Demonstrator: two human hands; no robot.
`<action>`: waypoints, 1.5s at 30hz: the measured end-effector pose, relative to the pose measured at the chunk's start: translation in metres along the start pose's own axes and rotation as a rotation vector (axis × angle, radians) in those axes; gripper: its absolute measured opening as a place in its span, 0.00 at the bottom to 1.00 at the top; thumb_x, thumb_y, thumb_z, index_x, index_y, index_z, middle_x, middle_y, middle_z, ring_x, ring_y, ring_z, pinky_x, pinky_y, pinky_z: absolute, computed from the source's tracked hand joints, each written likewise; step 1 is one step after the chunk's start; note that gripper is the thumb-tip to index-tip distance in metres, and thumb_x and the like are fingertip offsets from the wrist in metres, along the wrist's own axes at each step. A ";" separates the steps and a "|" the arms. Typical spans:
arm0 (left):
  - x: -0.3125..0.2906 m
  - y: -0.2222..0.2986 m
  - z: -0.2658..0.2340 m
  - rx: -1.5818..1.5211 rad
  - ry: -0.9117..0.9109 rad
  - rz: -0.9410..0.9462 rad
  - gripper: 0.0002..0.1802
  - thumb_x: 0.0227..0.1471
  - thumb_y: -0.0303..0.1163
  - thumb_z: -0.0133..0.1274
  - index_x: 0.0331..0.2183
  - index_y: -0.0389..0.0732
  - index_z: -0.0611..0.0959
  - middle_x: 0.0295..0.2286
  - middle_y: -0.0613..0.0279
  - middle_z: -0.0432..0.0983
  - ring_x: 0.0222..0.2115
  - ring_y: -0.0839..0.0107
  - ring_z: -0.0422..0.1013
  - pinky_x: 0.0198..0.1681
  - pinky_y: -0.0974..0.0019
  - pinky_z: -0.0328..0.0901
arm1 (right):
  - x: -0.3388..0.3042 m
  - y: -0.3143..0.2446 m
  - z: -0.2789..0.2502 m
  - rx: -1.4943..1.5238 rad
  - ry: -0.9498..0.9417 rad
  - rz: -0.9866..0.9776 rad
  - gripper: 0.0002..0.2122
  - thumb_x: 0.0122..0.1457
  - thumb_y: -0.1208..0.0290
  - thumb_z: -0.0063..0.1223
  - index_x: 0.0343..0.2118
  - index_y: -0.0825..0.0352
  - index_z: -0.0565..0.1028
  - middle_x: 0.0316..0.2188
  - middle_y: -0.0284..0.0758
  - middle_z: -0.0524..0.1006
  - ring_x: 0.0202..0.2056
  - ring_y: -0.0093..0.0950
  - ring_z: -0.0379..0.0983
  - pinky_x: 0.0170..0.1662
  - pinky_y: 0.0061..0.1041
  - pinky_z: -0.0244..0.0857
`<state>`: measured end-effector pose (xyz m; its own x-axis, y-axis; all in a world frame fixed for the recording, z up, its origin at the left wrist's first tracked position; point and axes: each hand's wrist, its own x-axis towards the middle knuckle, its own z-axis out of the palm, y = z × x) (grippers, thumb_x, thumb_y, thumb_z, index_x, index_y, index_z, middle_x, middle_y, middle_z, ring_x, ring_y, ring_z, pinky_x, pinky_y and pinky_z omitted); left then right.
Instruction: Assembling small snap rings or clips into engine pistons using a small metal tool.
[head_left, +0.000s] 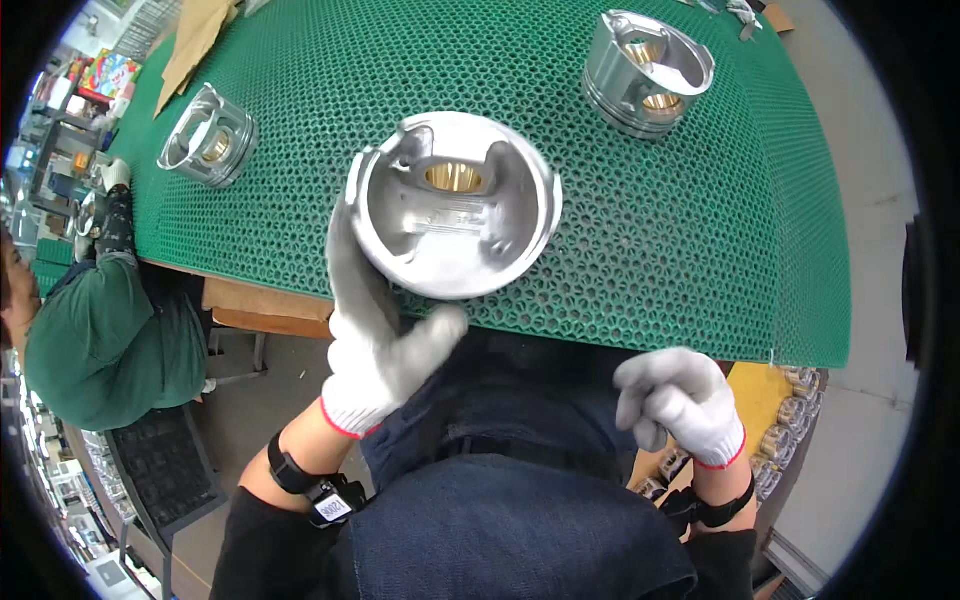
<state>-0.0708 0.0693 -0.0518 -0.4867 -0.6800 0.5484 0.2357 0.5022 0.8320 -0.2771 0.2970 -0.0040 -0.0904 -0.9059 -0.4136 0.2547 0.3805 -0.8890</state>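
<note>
Just above the near edge of the green mat (pixel 660 230) in the picture, a round metal piston (pixel 445 232). Cannot tell if lifted or resting. Shiny and silver, a bit blurry, with the hollow side facing up. Inside, a gold ring (pixel 454 178) in a hole, smooth grey bumps and a bright patch near the front. All around, a pale rim with notches. Along the left side of it, the fingers of the left hand (pixel 375 350), thumb spread wide; cannot tell how tight. Past the mat's edge, the right hand (pixel 685 400), half curled, with nothing seen in it. Farther back, a left piston (pixel 237 150) and a right piston (pixel 615 85).
</note>
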 end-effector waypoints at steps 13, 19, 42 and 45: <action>0.056 -0.028 -0.047 0.370 -0.380 -0.125 0.30 0.48 0.30 0.59 0.54 0.36 0.73 0.53 0.48 0.70 0.53 0.54 0.68 0.58 0.56 0.62 | -0.006 0.019 0.010 -0.171 0.175 -0.025 0.12 0.53 0.69 0.48 0.29 0.75 0.78 0.27 0.41 0.81 0.21 0.23 0.74 0.27 0.22 0.69; 0.103 0.044 0.017 0.756 -0.642 0.499 0.26 0.39 0.32 0.61 0.45 0.39 0.79 0.48 0.50 0.74 0.48 0.46 0.71 0.52 0.52 0.67 | 0.014 -0.003 0.014 0.050 0.313 -0.131 0.11 0.58 0.69 0.47 0.29 0.70 0.78 0.27 0.37 0.80 0.23 0.19 0.71 0.27 0.20 0.66; 0.134 0.049 0.085 1.150 -0.971 0.122 0.22 0.41 0.33 0.61 0.43 0.44 0.79 0.37 0.54 0.77 0.41 0.54 0.75 0.43 0.56 0.71 | 0.059 -0.029 0.014 -1.299 0.278 -0.616 0.08 0.53 0.63 0.60 0.23 0.60 0.75 0.17 0.33 0.72 0.19 0.34 0.73 0.24 0.32 0.68; 0.132 0.052 0.064 0.979 -0.816 0.121 0.35 0.35 0.26 0.63 0.51 0.52 0.77 0.41 0.54 0.76 0.42 0.54 0.75 0.46 0.56 0.71 | 0.050 -0.025 -0.002 -1.084 0.504 -0.696 0.05 0.53 0.66 0.57 0.27 0.61 0.78 0.22 0.35 0.75 0.24 0.37 0.74 0.29 0.33 0.67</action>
<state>-0.1769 0.0398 0.0580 -0.9602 -0.2543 0.1160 -0.2312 0.9558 0.1814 -0.2897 0.2428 -0.0030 -0.2825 -0.8911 0.3553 -0.8339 0.0450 -0.5501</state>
